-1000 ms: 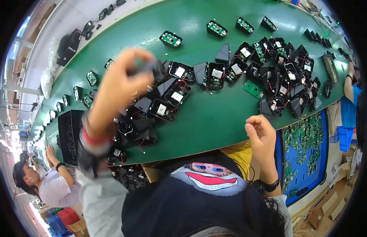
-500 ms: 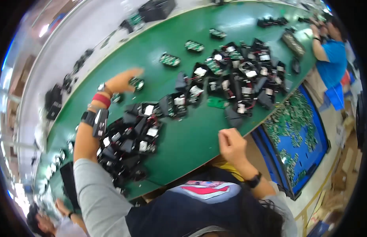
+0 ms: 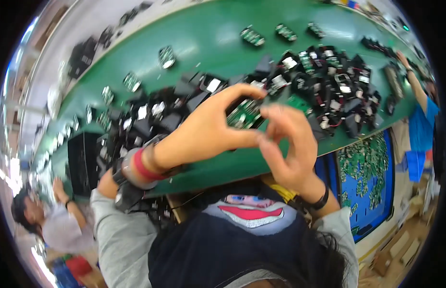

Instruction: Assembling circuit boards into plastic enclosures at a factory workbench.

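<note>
My left hand [image 3: 208, 127] and my right hand [image 3: 285, 144] meet above the near edge of a green belt table [image 3: 218, 57]. Between the fingertips of both hands sits a small black part with a green circuit board [image 3: 244, 114]. The left thumb and forefinger arch over it; the right fingers pinch its right edge. A red band and a dark wrist strap [image 3: 131, 170] ring my left wrist, and a black band [image 3: 321, 201] rings the right one. Behind the hands lies a heap of black housings and boards [image 3: 328, 81].
Single green boards [image 3: 166, 56] lie spaced along the belt's far side. A blue tray of green boards [image 3: 364, 173] stands at the lower right. One person in blue [image 3: 419, 110] reaches onto the belt at right; another person [image 3: 55, 221] sits at lower left. Cardboard boxes [image 3: 400, 249] sit below.
My left hand has come back from the belt's far left to the middle with a part. My right hand rose from the table edge and joined it.
</note>
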The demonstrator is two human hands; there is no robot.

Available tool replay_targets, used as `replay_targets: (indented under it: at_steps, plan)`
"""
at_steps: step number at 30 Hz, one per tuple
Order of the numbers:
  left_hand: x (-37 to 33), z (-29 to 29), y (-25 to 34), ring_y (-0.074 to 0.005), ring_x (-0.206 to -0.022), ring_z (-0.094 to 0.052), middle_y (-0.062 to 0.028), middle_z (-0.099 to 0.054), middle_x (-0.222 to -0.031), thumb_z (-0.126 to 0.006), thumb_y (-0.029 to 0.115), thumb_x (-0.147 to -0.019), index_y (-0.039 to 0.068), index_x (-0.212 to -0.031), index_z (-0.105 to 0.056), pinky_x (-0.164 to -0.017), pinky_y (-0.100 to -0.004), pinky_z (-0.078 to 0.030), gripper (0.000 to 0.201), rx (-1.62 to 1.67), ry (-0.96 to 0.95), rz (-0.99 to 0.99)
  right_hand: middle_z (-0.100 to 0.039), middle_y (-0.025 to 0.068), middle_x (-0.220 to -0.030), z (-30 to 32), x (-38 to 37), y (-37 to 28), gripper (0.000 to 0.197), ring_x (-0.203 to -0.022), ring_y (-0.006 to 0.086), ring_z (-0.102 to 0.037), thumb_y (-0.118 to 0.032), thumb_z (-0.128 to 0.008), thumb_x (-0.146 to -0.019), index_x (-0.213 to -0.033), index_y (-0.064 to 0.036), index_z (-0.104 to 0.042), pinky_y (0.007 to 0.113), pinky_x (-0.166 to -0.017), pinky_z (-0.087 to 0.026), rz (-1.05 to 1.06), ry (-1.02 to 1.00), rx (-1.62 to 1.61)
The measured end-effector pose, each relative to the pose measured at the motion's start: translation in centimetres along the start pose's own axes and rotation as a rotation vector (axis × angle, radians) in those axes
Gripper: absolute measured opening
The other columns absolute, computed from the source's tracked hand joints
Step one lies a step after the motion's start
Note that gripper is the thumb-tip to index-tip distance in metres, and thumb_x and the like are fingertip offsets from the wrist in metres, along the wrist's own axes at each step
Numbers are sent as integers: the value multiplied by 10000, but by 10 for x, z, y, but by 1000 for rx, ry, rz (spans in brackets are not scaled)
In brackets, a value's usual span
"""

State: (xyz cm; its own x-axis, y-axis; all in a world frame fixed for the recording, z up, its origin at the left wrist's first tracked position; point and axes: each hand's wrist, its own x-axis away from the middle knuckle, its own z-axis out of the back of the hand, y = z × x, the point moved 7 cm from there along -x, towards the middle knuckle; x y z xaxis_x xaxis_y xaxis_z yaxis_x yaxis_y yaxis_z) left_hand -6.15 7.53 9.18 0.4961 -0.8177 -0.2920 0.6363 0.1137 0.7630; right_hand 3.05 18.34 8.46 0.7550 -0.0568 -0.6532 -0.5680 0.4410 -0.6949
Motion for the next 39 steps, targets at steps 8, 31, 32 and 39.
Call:
replay_targets:
  at_steps: [8, 31, 32, 39]
  plan:
    - [55, -29, -32, -101, -911, -527, -69, -475, -1211, -562, 100, -799, 58, -1450, -226, -710, -241, -484, 734, 921, 171, 425, -671, 58, -932, -39, -5, 29, 198, -759, 89, -593, 1, -628, -823, -1020, 7, -651, 178, -647, -440, -494, -160, -247]
    - [49, -35, -54, -200, -1206, -434, -136, -410, -1327, -530, 7, -723, -29, -1395, -279, -1023, -301, -326, 719, 746, 299, 228, -658, 83, -865, -39, 3, 46, 484, -702, 53, -576, 97, -657, -760, -1216, 22, -513, 148, -581, -414, -509, -30, -3]
    - [49, -36, -55, -200, -1206, -434, -136, -410, -1327, -530, 7, -723, -29, -1395, -279, -1023, -301, -326, 719, 748, 299, 236, -670, 94, -853, -37, 3, 47, 538, -691, 53, -584, 97, -665, -755, -1251, 31, -467, 146, -576, -416, -498, -2, -20]
    - [49, -34, -58, -236, -1210, -444, -157, -425, -1319, -531, 8, -709, -36, -1406, -267, -1020, -324, -341, 746, 396, 302, 208, -688, 40, -803, -44, -2, 47, 541, -620, 4, -537, 71, -692, -746, -1233, 19, -461, 126, -515, -339, -370, 12, 71]
